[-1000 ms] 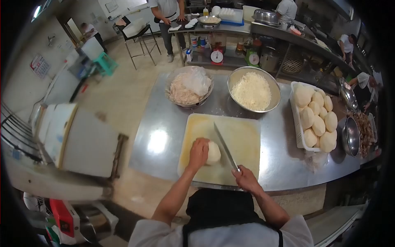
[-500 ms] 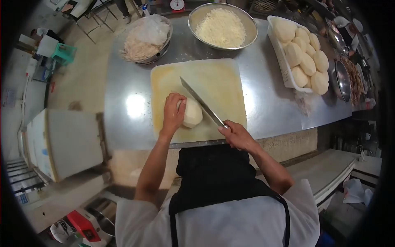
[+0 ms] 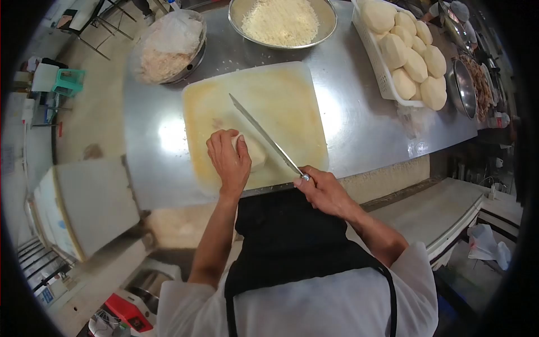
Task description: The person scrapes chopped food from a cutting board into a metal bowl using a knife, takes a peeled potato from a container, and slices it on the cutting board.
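On the yellowed cutting board [image 3: 286,101] lies a pale peeled vegetable [image 3: 255,154], partly covered by my left hand [image 3: 229,160]. My left fingers are bent over its left side and top. My right hand [image 3: 323,191] is closed round the handle of a long knife [image 3: 264,132]. The blade points up and to the left, above the board and to the right of the vegetable, and does not touch it.
Beyond the board stand a bowl of pale shreds [image 3: 281,22] and a bowl of pinkish shreds under plastic [image 3: 168,53]. A white basket [image 3: 379,70] of peeled vegetables is at the right, beside a metal bowl [image 3: 463,87].
The view has tilted down and shifted, so the bowls and basket sit higher in the picture. My left hand has turned a little over the vegetable. My right hand still holds the knife.
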{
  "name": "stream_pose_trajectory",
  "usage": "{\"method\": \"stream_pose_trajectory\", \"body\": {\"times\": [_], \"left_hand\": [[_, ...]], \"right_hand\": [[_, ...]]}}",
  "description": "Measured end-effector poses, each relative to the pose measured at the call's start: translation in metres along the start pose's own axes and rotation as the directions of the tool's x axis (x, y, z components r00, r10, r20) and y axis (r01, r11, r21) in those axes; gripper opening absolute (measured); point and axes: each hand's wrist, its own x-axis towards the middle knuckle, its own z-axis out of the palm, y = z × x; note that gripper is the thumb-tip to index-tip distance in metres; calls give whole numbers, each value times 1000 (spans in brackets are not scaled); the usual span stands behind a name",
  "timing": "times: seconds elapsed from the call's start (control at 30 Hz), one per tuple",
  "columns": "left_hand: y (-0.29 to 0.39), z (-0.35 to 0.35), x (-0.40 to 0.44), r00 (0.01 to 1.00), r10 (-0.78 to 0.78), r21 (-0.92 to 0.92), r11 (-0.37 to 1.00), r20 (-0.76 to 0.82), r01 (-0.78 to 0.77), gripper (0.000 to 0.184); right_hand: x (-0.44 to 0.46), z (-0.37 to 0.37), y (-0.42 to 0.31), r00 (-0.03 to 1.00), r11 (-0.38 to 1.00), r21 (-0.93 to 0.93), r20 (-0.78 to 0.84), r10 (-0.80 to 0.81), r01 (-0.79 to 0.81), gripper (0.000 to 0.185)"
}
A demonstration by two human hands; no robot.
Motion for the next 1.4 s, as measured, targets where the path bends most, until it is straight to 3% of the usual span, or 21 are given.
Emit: {"method": "stream_pose_trajectory", "body": {"times": [0.03, 0.13, 0.33, 0.4, 0.6, 0.7, 0.83, 1.03, 1.23, 1.33, 1.4], "left_hand": [[-3, 1, 2, 998, 56, -7, 998, -6, -56, 12], [-8, 0, 6, 993, 50, -52, 998, 102, -45, 15], [-10, -2, 8, 988, 74, -6, 997, 139, -74, 20], [-10, -1, 6, 988, 63, -9, 998, 142, -62, 21], [-10, -3, 6, 988, 66, -29, 998, 138, -62, 19], [-11, 0, 9, 990, 76, -45, 996, 117, -71, 18], [-12, -1, 7, 991, 76, -56, 996, 111, -70, 19], [-12, -2, 8, 990, 69, -70, 996, 120, -61, 20], [-13, 0, 7, 994, 75, -75, 995, 82, -68, 19], [-14, 2, 6, 994, 76, -108, 992, 77, -68, 18], [-15, -1, 5, 993, 86, -101, 992, 84, -78, 18]], "right_hand": [[-3, 0, -2, 1000, 1000, -12, -3, -5, 5, 49], [-11, 0, -12, 1000, 1000, -20, 15, 2, -2, 50], [-9, -6, -21, 996, 997, -72, 75, 47, -41, 51], [-9, -8, -30, 992, 992, -94, 92, 91, -82, 49], [82, 25, -17, 989, 976, -171, 67, -129, 139, 47], [63, 13, -33, 994, 997, -71, 107, -33, 41, 49], [10, 2, -39, 996, 995, -65, 46, -75, 78, 45], [76, 22, -22, 993, 986, -128, 77, -93, 103, 45], [16, 8, -32, 992, 987, -101, 24, -123, 125, 43], [72, 27, -9, 981, 969, -159, 71, -179, 188, 46], [69, 23, -20, 989, 986, -118, 105, -102, 115, 46]]}}
